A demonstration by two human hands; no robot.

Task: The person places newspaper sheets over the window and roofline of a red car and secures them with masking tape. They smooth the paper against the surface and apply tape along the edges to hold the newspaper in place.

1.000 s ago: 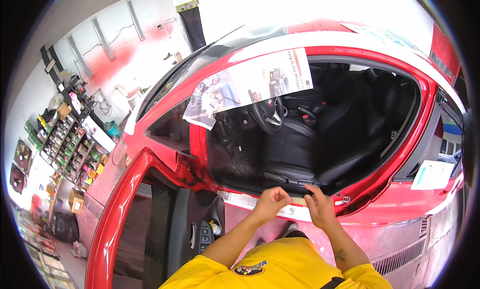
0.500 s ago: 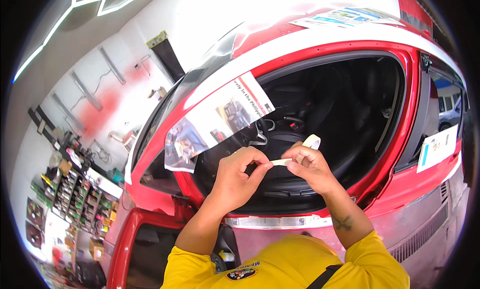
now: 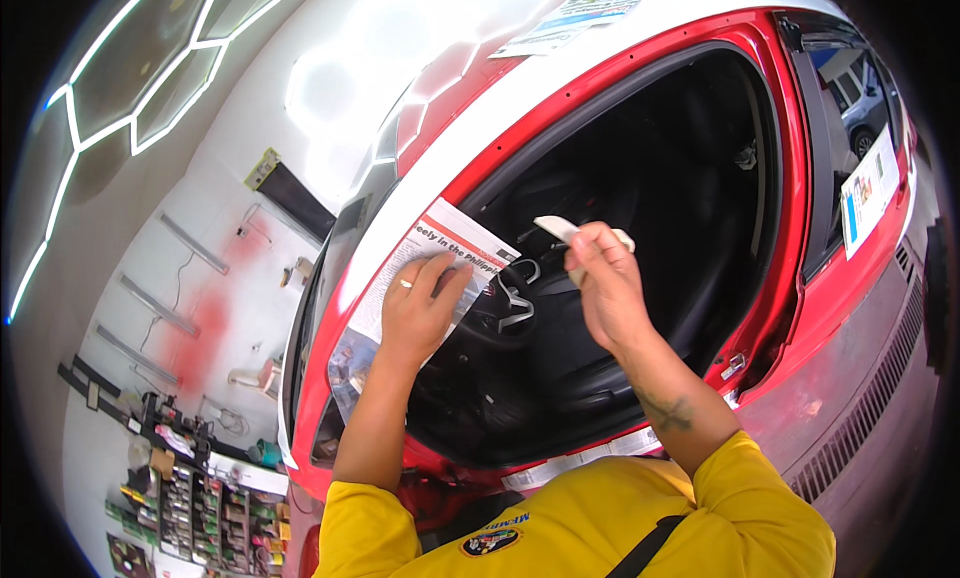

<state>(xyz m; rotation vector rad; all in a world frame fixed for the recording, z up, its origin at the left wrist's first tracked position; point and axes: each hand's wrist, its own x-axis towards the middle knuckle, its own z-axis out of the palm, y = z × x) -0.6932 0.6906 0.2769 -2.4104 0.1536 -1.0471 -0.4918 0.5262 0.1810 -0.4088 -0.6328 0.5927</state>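
My left hand (image 3: 418,306), a ring on one finger, lies on a newspaper sheet (image 3: 450,230) at the red car's front door frame. Its fingers are stretched out and slightly apart, pressing the paper near the windscreen pillar. My right hand (image 3: 607,286) is raised in front of the open doorway, closed on a roll of masking tape (image 3: 628,241). Most of the roll is hidden by the fingers. A short pale strip of tape (image 3: 555,227) sticks out from the fingertips toward the newspaper, apart from it.
Inside the doorway are a steering wheel (image 3: 515,313) and dark seats. More printed paper covers the roof (image 3: 585,16) and the rear door (image 3: 872,193). Taped paper lines the door sill (image 3: 590,460). Shelves with many small items (image 3: 205,513) stand at the lower left.
My hands have moved apart from pinching the tape together. The left went up and left onto the newspaper; the right rose with the tape. The view has tilted and shifted.
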